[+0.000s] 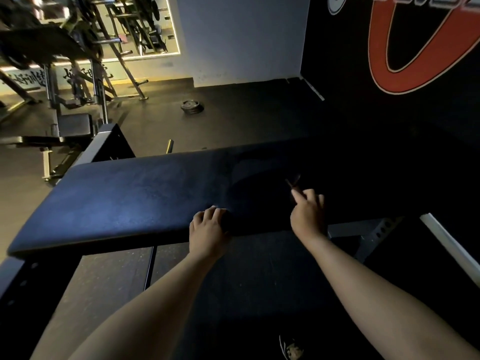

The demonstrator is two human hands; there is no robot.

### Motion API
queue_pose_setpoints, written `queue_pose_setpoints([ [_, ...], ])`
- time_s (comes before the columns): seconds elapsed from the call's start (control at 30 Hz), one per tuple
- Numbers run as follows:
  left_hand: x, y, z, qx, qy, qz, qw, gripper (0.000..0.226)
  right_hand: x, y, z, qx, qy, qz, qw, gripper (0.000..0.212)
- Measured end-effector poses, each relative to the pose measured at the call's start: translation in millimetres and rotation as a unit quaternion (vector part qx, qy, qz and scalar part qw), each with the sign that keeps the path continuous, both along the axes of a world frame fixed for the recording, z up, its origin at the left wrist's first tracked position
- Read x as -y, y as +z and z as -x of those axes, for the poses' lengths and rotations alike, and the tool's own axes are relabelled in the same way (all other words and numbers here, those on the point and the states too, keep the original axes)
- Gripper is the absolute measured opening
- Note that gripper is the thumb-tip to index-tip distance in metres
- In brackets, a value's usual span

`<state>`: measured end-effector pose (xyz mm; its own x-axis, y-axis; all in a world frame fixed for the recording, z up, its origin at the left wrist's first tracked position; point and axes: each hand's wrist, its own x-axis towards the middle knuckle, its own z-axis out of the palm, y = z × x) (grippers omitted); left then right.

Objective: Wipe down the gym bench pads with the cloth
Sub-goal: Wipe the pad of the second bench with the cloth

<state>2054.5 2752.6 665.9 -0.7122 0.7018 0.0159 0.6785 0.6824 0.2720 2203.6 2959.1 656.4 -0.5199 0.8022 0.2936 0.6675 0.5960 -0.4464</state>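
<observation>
On the long dark-blue padded bench (117, 201), a dark cloth (259, 198) is barely made out, spread in deep shadow. One raised corner is pinched by the right hand (307, 214); the left hand (207, 227) is curled at its near edge, whether gripping it cannot be told.
</observation>
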Motion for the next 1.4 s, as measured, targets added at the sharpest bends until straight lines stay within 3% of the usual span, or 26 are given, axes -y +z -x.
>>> queue_pose_setpoints([
  [0.13, 1, -2, 3, -0.005, -0.002, -0.005, 1.0, 0.054, 8, 13, 37, -0.01, -0.003, 0.056, 0.998, 0.048],
  [0.3, 2, -2, 4, -0.01, 0.001, -0.007, 1.0, 0.058, 47, 25, 102, 0.039, 0.126, 0.098, 0.986, 0.046],
  [0.5, -1, -6, 6, -0.018, 0.022, 0.007, 1.0, 0.08, 86, 24, 120, 0.063, 0.341, 0.092, 0.934, 0.046],
  [0.67, -9, -3, -3, -0.015, 0.049, -0.007, 0.999, 0.063, 44, 13, 82, 0.047, 0.295, 0.025, 0.954, 0.04],
  [0.87, -5, -7, -4, -0.015, 0.03, -0.006, 0.999, 0.058, -22, -2, 5, 0.006, 0.1, -0.029, 0.995, 0.044],
  [1.0, -1, -7, -2, -0.014, 0.01, -0.017, 1.0, 0.052, -11, -5, -4, -0.032, 0.0, -0.012, 0.999, 0.046],
  [1.1, 3, -9, 0, -0.025, -0.016, -0.025, 0.999, 0.048, 26, -7, 19, -0.065, 0.027, 0.017, 0.997, 0.046],
  [1.23, 10, -18, 12, -0.03, -0.032, -0.016, 0.999, 0.057, 96, -14, 53, -0.096, 0.159, 0.039, 0.982, 0.05],
  [1.33, 11, -24, 19, -0.031, -0.038, -0.016, 0.999, 0.067, 128, -13, 62, -0.071, 0.27, 0.059, 0.958, 0.041],
  [1.4, 12, -22, 18, -0.026, -0.033, -0.006, 0.999, 0.063, 129, -17, 55, -0.057, 0.293, 0.035, 0.954, 0.035],
])
